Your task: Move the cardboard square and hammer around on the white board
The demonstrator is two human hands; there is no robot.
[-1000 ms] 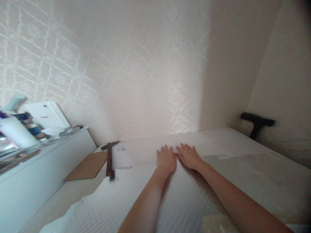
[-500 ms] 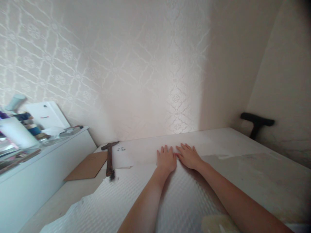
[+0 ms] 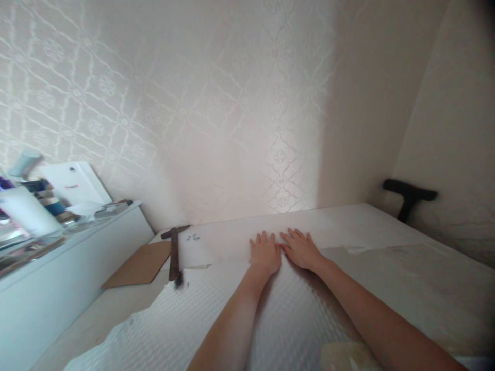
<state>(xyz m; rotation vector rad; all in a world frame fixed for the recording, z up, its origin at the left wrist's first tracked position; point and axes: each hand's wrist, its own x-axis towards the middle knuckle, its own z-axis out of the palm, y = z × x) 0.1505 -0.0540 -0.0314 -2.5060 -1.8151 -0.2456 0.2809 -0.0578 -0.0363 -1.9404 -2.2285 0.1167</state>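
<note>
My left hand [image 3: 265,253] lies flat, fingers spread, at the far edge of a sheet of bubble wrap [image 3: 185,319] on the table. Right beside it my right hand [image 3: 300,249] also rests palm down with its fingers stretched out, the two thumbs close together. Neither hand grips anything. The bubble wrap spreads from under both hands toward me, between and around my forearms. To the left of my hands a hammer [image 3: 175,255] with a dark head and wooden handle lies on the table. Several small metal pieces [image 3: 193,237], too small to name, lie next to its head.
A brown cardboard piece [image 3: 141,265] lies left of the hammer, against a white cabinet [image 3: 77,288] whose top is crowded with items. The patterned wall [image 3: 232,129] rises behind the table [image 3: 406,278]. A black T-shaped handle [image 3: 410,193] stands beyond the table's right edge.
</note>
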